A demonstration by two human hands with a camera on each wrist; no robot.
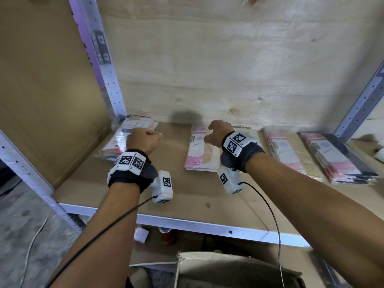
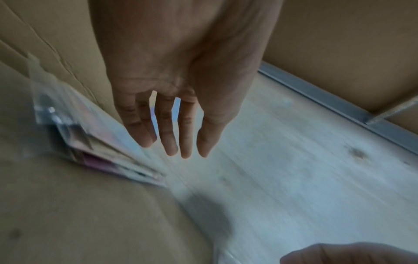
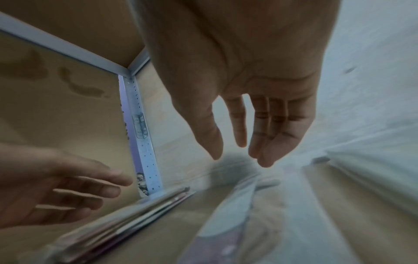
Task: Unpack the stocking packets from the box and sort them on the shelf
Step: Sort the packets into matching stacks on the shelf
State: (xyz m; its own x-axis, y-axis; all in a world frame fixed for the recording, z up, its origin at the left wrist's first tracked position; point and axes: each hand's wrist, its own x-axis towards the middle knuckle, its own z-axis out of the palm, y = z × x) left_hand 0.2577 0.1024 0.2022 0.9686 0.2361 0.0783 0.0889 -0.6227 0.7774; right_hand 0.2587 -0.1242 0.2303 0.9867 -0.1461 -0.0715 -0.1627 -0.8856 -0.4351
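Both hands empty above the sorted stacks

The left hand (image 1: 143, 139) and right hand (image 1: 218, 133) hover with relaxed, spread fingers over pink-and-cream plastic stocking packets (image 1: 202, 150) mid-frame on the brown shelf board (image 1: 193, 196); best to square each stack before fetching more.

Place: a stockroom or warehouse is showing here.
Racking: a perforated metal upright (image 1: 108, 80) is carrying a brown board shelf (image 1: 187, 194).
Stock: sealed stocking packets (image 1: 286, 150) are lying in sorted stacks.
Backing: raw plywood (image 1: 228, 59) is closing the rear.
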